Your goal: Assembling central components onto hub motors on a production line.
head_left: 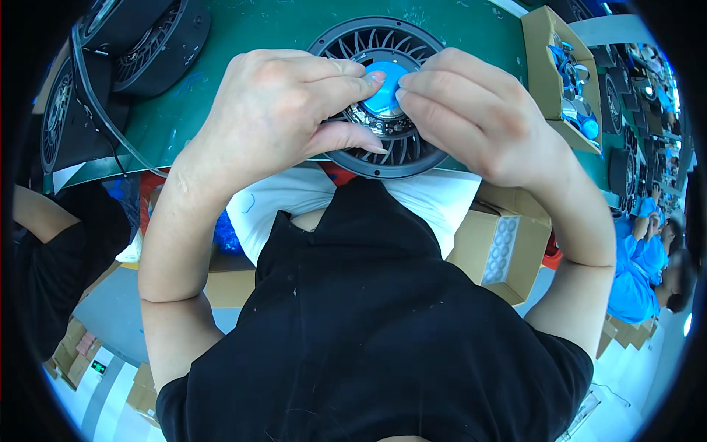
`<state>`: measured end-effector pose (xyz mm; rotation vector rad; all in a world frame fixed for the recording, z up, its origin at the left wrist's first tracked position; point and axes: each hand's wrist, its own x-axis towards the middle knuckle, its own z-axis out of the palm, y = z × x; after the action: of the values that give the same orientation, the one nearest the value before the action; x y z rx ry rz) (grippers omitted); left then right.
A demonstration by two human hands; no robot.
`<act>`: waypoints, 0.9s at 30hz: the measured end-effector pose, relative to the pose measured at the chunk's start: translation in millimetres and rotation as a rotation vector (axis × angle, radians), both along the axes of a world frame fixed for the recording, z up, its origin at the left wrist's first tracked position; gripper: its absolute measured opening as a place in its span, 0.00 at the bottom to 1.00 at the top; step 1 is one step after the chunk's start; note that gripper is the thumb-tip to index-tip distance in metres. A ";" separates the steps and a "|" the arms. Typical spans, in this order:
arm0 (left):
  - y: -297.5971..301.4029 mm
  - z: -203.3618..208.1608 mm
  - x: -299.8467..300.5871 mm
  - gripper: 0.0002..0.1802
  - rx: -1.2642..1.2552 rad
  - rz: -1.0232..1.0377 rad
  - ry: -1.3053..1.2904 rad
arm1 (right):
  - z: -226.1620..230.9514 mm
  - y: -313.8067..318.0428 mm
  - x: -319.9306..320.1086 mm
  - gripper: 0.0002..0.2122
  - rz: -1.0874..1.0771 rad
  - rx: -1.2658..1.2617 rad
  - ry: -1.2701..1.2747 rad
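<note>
A black round wheel-like part (340,37) with thin curved spokes lies in front of me at the table's near edge. A shiny metal ring (388,127) sits around its middle, and a bright blue disc (383,94) covers the centre. My left hand (283,96) rests over the left side, a fingertip pressing the disc and the thumb held apart near the metal ring. From the other side my right hand (475,110) pinches at the disc's right edge, fingertips together. Parts of the spokes and disc are hidden beneath my hands.
Several similar black wheels (158,55) stand at the far left with a grey cable (92,92). On the right, a cardboard box (543,74) holds blue and metallic pieces. The green table (258,26) ends near my lap. People in blue (637,269) are farther right.
</note>
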<state>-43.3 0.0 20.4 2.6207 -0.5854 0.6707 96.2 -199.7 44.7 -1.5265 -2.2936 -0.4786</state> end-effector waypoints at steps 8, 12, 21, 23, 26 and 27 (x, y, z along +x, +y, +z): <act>-5.1 0.8 5.8 0.18 -0.107 -0.009 0.019 | -24.4 -6.9 0.9 0.13 -0.164 0.118 0.367; -13.0 -0.9 7.6 0.10 -0.070 0.085 -0.001 | -25.7 -6.9 -9.3 0.16 -0.317 0.131 0.541; -9.5 2.7 19.1 0.04 -0.247 0.104 0.144 | -22.1 -3.7 -36.1 0.28 -0.558 0.028 0.735; -9.8 1.9 20.2 0.04 -0.295 0.109 0.135 | -23.5 -3.4 -37.1 0.29 -0.588 0.024 0.772; -12.5 2.6 16.8 0.03 -0.588 0.147 0.161 | -25.1 -2.8 -37.5 0.27 -0.559 0.104 0.850; -13.6 2.5 15.8 0.03 -0.734 0.164 0.172 | -24.8 -2.5 -36.1 0.27 -0.558 0.100 0.850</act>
<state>-27.5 -13.6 22.9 2.0093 -0.0412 0.5593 60.1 -202.2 19.9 -1.8352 -1.1903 -0.0322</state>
